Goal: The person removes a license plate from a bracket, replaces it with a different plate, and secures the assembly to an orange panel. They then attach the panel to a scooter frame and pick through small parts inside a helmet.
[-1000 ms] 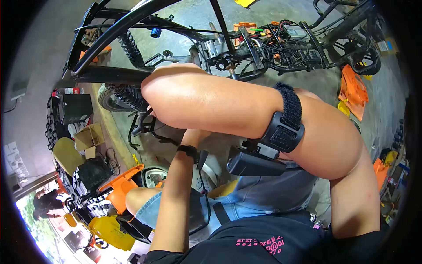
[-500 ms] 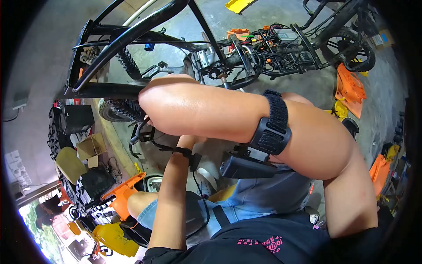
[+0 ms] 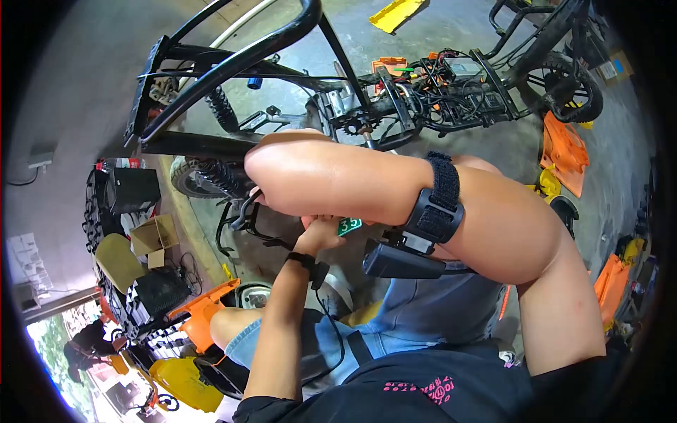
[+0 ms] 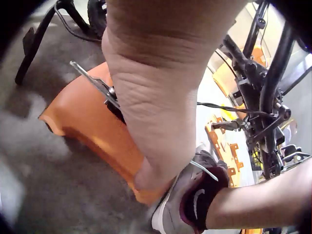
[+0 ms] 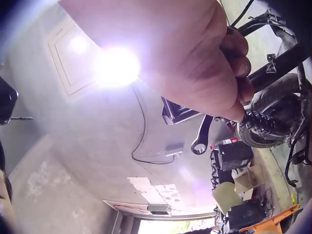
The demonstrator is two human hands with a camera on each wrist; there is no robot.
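My right hand (image 5: 195, 68) curls its fingers round a dark wrench (image 5: 199, 144), whose ring end sticks out below the hand. In the head view that hand is mostly hidden by the forearm, beside the black frame (image 3: 211, 145). My left hand (image 3: 321, 235) is low under the right forearm, with a green label marked 35 (image 3: 349, 225) next to it. In the left wrist view the left hand (image 4: 151, 112) covers part of an orange panel (image 4: 92, 112); a thin metal piece (image 4: 90, 80) shows beside it. Its fingertips are hidden.
A stripped vehicle with bare wiring (image 3: 458, 92) stands beyond the arms. Orange (image 3: 564, 151) and yellow (image 3: 398, 14) panels lie on the floor. An open cardboard box (image 3: 154, 236) and a black box (image 3: 132, 189) are at the left. A shoe (image 4: 175, 204) is near the left hand.
The head view has shifted, and the frame sits further right in it. The green label, earlier out of sight, shows beside my left hand, more of which is visible.
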